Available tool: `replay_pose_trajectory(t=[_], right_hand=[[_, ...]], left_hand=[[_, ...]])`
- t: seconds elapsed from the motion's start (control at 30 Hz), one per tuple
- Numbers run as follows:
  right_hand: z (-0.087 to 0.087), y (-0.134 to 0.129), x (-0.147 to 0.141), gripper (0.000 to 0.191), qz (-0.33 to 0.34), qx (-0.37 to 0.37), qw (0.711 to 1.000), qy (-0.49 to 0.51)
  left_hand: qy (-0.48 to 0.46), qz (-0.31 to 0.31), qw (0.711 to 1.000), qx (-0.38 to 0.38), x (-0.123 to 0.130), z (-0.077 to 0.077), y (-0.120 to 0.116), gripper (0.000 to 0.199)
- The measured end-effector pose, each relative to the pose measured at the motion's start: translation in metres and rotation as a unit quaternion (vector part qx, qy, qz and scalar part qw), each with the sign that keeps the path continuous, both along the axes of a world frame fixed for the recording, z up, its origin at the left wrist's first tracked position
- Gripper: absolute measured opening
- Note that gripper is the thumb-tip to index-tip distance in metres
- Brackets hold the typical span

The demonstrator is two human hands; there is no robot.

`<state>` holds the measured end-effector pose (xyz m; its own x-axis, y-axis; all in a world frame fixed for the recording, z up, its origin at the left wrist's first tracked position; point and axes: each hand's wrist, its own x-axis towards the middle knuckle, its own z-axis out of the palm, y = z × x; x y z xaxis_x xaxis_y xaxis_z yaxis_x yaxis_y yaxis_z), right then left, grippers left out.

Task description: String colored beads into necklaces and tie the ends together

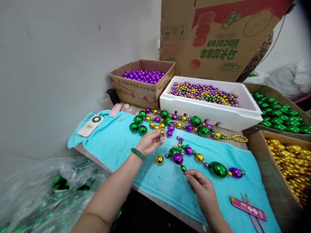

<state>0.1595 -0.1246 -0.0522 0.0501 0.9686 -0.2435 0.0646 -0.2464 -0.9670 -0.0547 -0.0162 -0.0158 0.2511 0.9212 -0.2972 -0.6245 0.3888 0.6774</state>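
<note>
Pinching thin string [169,142] with left hand [150,142]; with right hand [201,185], pinching beside small green bead [183,168], cannot tell exactly what. Cannot see whole scissors [255,222] under pink packet [248,208].

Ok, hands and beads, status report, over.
Left hand pinching thread; right hand pinched just below small green bead. Purple bead between hands. Gold bead nearby on towel, clear of both.

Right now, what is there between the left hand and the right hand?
The head view shows a thread from the left hand, a purple bead with a large green bead behind it, then a small green bead near the right hand.
</note>
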Motion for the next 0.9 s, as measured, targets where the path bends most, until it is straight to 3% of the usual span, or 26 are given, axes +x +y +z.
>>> replay_pose_trajectory(t=[0.23, 0.37, 0.47, 0.57, 0.73, 0.9], right_hand=[[-0.0004, 0.0021, 0.0010, 0.034, 0.005, -0.009, 1.000, -0.009], [-0.0047, 0.0049, 0.0016, 0.035, 0.014, -0.016, 1.000, -0.010], [-0.0058, 0.0057, 0.0014, 0.036, 0.010, -0.012, 1.000, -0.009], [-0.0042, 0.0048, 0.0017, 0.035, 0.001, 0.004, 1.000, -0.009], [-0.0024, 0.0032, 0.0017, 0.033, 0.011, 0.006, 1.000, -0.011], [-0.0052, 0.0025, 0.0021, 0.032, 0.015, -0.001, 1.000, -0.005]], left_hand=[[0.064, 0.032, 0.996, 0.060, -0.0038, 0.0049, -0.0039, 0.020], [0.110, 0.011, 0.990, 0.087, -0.0023, 0.0075, -0.0071, 0.025], [0.086, 0.001, 0.993, 0.081, -0.0005, 0.0088, -0.0088, 0.031], [0.058, 0.029, 0.996, 0.069, -0.0003, 0.0081, -0.0083, 0.035], [0.030, 0.065, 0.996, 0.051, -0.0020, 0.0031, -0.0056, 0.019], [0.027, 0.060, 0.997, 0.045, -0.0024, 0.0019, -0.0052, 0.019]])
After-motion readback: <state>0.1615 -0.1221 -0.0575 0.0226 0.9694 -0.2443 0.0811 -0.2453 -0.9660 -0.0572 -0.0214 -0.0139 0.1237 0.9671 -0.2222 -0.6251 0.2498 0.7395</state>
